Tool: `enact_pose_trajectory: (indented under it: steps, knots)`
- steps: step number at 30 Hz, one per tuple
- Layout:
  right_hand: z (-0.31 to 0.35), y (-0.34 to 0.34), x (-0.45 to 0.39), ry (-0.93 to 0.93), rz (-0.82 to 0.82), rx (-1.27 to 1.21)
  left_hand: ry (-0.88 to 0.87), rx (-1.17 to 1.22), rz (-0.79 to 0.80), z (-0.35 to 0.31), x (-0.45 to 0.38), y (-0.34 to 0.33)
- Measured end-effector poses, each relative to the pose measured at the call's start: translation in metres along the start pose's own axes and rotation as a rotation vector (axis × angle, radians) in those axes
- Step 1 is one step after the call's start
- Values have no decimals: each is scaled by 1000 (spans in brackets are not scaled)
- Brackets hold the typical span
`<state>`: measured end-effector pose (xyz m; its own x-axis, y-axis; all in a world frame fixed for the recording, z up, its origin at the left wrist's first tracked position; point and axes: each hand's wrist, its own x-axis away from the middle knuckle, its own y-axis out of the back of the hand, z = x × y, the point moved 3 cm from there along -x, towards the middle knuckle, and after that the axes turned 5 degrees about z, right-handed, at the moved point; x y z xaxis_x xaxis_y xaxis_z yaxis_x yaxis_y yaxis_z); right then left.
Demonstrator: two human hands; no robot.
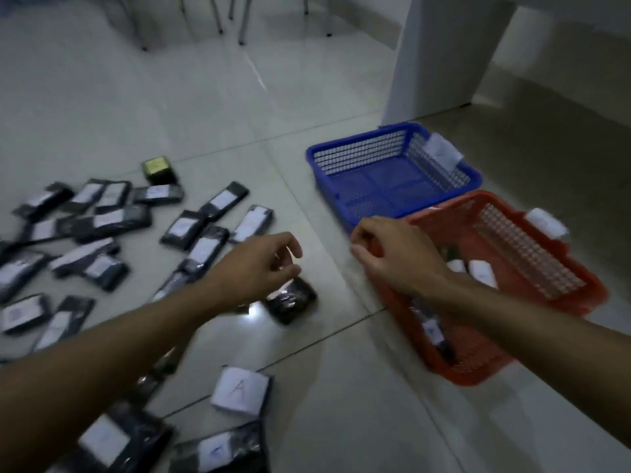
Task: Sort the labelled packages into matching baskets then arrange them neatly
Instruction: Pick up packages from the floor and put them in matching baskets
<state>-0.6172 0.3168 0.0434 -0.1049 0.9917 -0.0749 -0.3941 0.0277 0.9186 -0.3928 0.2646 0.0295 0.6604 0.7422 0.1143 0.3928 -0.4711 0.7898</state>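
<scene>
Head view, nearest first: black film-wrapped packs [218, 448] lie on the floor [341, 421], one labelled A [240, 390]. They look light, soft and slippery, so pinching across the short sides seems best. Left hand [263, 264] hovers loosely curled over an unlabelled-side pack [290, 303], grasping nothing. Right hand [392, 254] hangs relaxed, empty, over the red basket [580, 291], which holds packs. Blue basket [392, 175] sits beyond.

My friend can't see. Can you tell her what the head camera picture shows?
Two bare hands reach over a tiled floor: the left hand hovers above a dark package, the right hand over an orange basket holding packages. An empty blue basket sits behind.
</scene>
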Motion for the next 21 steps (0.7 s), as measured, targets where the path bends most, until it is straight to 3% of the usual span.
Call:
enact_pose_trajectory:
  steps: [5,11,15,21]
  knots:
    - [84,-71,-11,245,322,33,241,-299,249,67,66,46]
    - [137,-139,14,329,651,200,384,-370,367,120,124,65]
    - [144,-169,33,353,698,342,429,-434,449,142,147,47]
    - [152,-183,33,309,716,240,472,-479,434,162,150,38]
